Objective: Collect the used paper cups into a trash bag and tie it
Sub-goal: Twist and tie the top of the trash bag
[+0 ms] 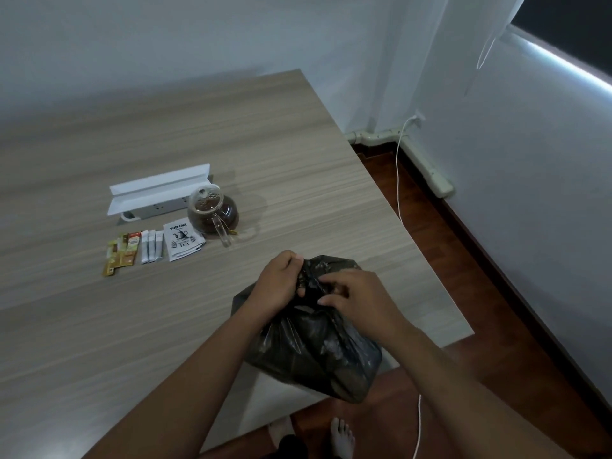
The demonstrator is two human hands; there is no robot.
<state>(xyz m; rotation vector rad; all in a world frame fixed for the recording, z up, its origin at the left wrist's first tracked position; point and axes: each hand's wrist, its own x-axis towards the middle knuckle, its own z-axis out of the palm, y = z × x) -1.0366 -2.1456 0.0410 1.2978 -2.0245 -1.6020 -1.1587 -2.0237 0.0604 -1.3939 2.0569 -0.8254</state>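
Observation:
A bulging black trash bag (314, 352) sits at the near right corner of the wooden table (165, 326). Its top is gathered into a bunch between both hands. My left hand (281, 279) grips one side of the gathered plastic, fingers curled round it. My right hand (357, 293) pinches the other side of the bunch close by. No paper cups are visible; what the bag holds is hidden.
A glass teapot (213, 212) with dark tea stands mid-table beside a tea packet (182, 245), several sachets (132, 251) and a white power strip box (159, 193). A white cable (399, 180) runs down the wall to the floor at right. My feet (341, 438) show below the table edge.

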